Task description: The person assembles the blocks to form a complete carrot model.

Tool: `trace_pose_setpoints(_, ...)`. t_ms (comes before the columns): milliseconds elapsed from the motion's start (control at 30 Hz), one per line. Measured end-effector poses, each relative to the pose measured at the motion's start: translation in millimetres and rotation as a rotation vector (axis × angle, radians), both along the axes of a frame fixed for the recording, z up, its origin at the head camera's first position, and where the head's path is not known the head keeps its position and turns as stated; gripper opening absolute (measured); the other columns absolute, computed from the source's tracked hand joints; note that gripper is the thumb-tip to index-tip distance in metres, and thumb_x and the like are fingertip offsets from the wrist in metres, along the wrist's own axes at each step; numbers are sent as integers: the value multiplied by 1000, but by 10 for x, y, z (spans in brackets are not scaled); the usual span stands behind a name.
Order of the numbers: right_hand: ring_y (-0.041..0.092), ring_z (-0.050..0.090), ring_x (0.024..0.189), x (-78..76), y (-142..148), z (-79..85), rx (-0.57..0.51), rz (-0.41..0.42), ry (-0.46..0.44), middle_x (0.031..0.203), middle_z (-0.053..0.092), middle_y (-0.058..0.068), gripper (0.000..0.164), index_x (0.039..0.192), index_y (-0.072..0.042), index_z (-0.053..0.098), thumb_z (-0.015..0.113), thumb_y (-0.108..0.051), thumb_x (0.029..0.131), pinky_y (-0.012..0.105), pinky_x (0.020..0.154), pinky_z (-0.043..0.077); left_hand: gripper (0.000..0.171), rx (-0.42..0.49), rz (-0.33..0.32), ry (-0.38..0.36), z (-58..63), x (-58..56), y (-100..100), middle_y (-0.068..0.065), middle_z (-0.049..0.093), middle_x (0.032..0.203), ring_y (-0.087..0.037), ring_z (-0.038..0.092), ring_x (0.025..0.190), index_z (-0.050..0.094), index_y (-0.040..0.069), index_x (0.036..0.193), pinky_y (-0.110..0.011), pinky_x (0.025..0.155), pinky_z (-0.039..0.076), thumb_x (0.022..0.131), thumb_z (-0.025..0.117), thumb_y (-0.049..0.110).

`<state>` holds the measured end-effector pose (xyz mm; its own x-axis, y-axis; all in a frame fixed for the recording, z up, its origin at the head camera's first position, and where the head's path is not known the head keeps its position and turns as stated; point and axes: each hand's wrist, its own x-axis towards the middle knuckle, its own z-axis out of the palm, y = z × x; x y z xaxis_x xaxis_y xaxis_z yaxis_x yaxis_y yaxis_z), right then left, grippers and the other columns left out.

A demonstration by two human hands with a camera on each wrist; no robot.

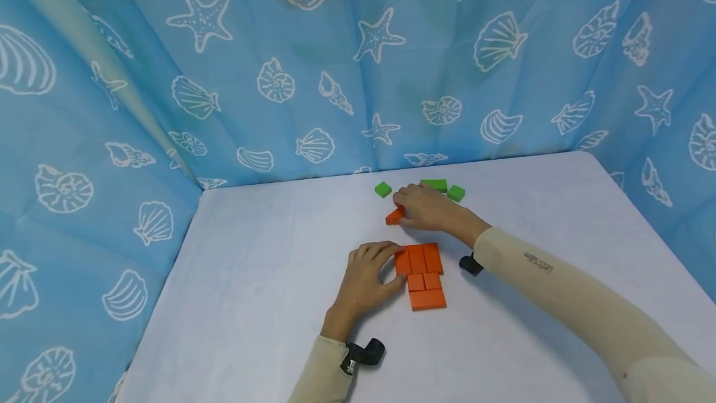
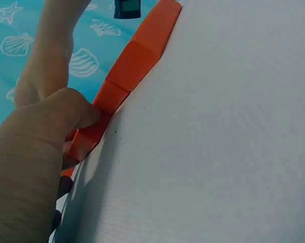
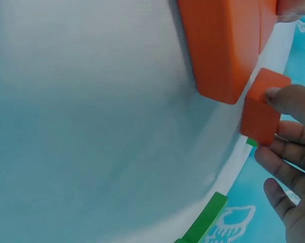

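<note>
Several flat orange blocks (image 1: pixel 432 259) lie fitted together on the white table, three side by side above two small ones and a wide one. My left hand (image 1: pixel 363 278) pinches the leftmost block (image 1: pixel 401 262) of the upper row between thumb and fingers; the left wrist view has the thumb (image 2: pixel 84 111) against its side. Farther back, my right hand (image 1: pixel 427 207) holds a separate orange block (image 3: pixel 263 109) between thumb and fingers, and part of that block is hidden by the hand in the head view.
Near the table's back edge lie a small green block (image 1: pixel 383 189), a longer green block (image 1: pixel 434 185) partly behind the right hand, and another small green block (image 1: pixel 455 193). A blue curtain (image 1: pixel 335 48) with shell prints hangs behind and beside the white table (image 1: pixel 252 278).
</note>
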<state>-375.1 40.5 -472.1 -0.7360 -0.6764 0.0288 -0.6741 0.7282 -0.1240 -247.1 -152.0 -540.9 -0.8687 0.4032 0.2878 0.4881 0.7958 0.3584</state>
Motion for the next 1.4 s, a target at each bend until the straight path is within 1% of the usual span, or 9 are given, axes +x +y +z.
trace_pose_setpoints(167, 23, 59, 92, 50, 142, -21, -1, -20, 37, 102, 65, 6, 34, 118, -7, 69, 75, -23, 88, 44, 94, 49, 49, 1, 2, 14, -20, 3, 1, 9, 54, 139, -15, 45, 126, 59, 29, 137, -40, 102, 36, 92, 60, 49)
trace_pose_setpoints(267, 22, 60, 88, 109, 252, -4, -2, -40, 55, 100, 65, 6, 33, 114, -7, 72, 77, -26, 87, 41, 88, 52, 49, 0, 0, 18, -22, 5, -2, 9, 54, 139, -15, 46, 125, 59, 28, 136, -41, 101, 37, 92, 60, 49)
trace_pose_setpoints(500, 17, 57, 82, 362, 488, 178, -106, -63, 56, 95, 66, 1, 34, 110, -9, 75, 79, -32, 86, 38, 80, 49, 49, 2, -2, 6, 9, -7, -1, 8, 53, 141, -17, 45, 127, 58, 28, 137, -42, 103, 36, 93, 59, 47)
trace_pose_setpoints(633, 15, 57, 80, 572, 582, 226, -175, -20, 76, 96, 67, -1, 33, 109, -10, 75, 82, -31, 84, 33, 75, 50, 49, -2, 3, -28, 7, -10, -10, 8, 52, 143, -17, 43, 129, 57, 29, 139, -42, 106, 34, 93, 59, 47)
trace_pose_setpoints(733, 14, 59, 83, 755, 635, 237, -207, 10, 106, 98, 69, -1, 33, 107, -11, 75, 83, -32, 82, 34, 77, 51, 48, 4, 5, -39, 9, -5, -13, 9, 52, 143, -16, 43, 130, 58, 30, 138, -42, 107, 33, 93, 59, 46)
trace_pose_setpoints(900, 15, 60, 91, 1091, 714, 287, -215, 24, 136, 99, 70, -3, 35, 107, -14, 76, 84, -35, 80, 36, 81, 51, 48, 14, -8, -33, 10, 8, 1, 8, 52, 143, -18, 43, 130, 58, 28, 138, -44, 107, 33, 93, 59, 46)
trace_pose_setpoints(1000, 14, 59, 90, 1243, 741, 293, -246, 62, 162, 99, 69, -5, 36, 107, -13, 76, 85, -33, 79, 33, 78, 50, 49, 17, -13, -26, 6, 5, -12, 7, 52, 143, -19, 43, 130, 58, 27, 137, -44, 106, 33, 93, 59, 46)
trace_pose_setpoints(1133, 12, 59, 90, 1383, 761, 251, -266, 127, 190, 98, 68, -4, 36, 107, -12, 76, 86, -31, 78, 31, 76, 47, 48, 19, -3, -18, -5, -1, -25, 8, 52, 143, -18, 43, 129, 58, 28, 137, -44, 105, 34, 92, 59, 46)
trace_pose_setpoints(1400, 11, 58, 89, 1565, 774, 111, -293, 195, 207, 95, 67, -5, 33, 103, -13, 75, 86, -31, 78, 29, 74, 46, 46, 34, -9, -3, -30, 1, -1, 9, 53, 141, -16, 44, 127, 59, 30, 135, -43, 104, 35, 92, 60, 45)
